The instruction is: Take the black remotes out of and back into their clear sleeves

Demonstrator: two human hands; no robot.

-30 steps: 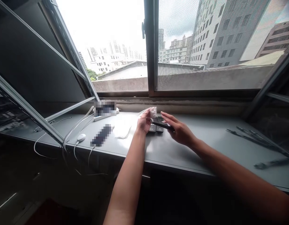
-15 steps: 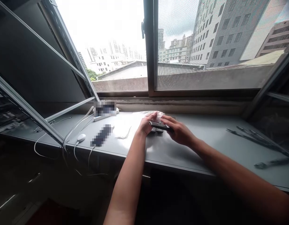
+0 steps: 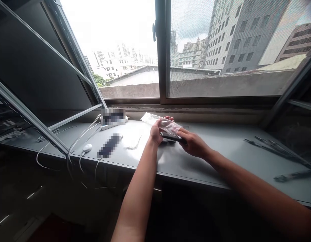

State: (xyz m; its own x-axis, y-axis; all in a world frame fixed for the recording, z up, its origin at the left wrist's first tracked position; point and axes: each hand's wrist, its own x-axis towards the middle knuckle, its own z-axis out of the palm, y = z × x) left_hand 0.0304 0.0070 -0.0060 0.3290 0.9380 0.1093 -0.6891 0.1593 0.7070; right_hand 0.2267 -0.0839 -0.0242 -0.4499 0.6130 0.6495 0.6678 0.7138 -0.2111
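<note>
Over the grey desk (image 3: 211, 164), the black remote (image 3: 172, 136) sits between two hands — the right hand (image 3: 193, 143) closed on its right end with fingers together at the clear plastic bag (image 3: 167, 125), the left hand (image 3: 155, 134) at its left end, thumb against the bag; how tightly the left fingers pinch, I cannot tell. Below the black remote lie partly hidden remotes (image 3: 172, 140); well beyond it stands the window frame (image 3: 163, 67).
</note>
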